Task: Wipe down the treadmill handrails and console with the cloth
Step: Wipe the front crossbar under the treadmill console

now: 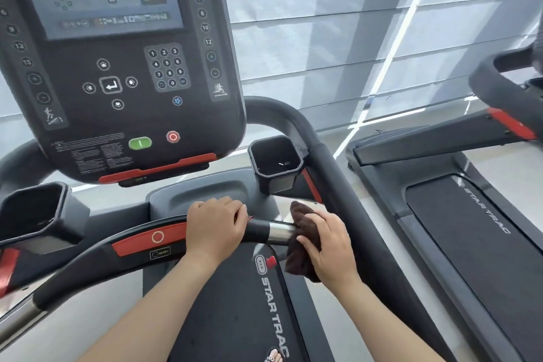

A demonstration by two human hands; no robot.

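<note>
A dark brown cloth is wrapped over the right end of the front crossbar, right at its shiny metal section. My right hand grips the cloth against that end. My left hand is closed over the crossbar just left of it, beside the red strip. The dark console with screen, keypad and green and red buttons rises above the bar. The black right handrail curves down past the cloth.
Cup holders sit on both sides, one at the right and one at the left. The running belt lies below my arms. A second treadmill stands to the right. Window blinds fill the background.
</note>
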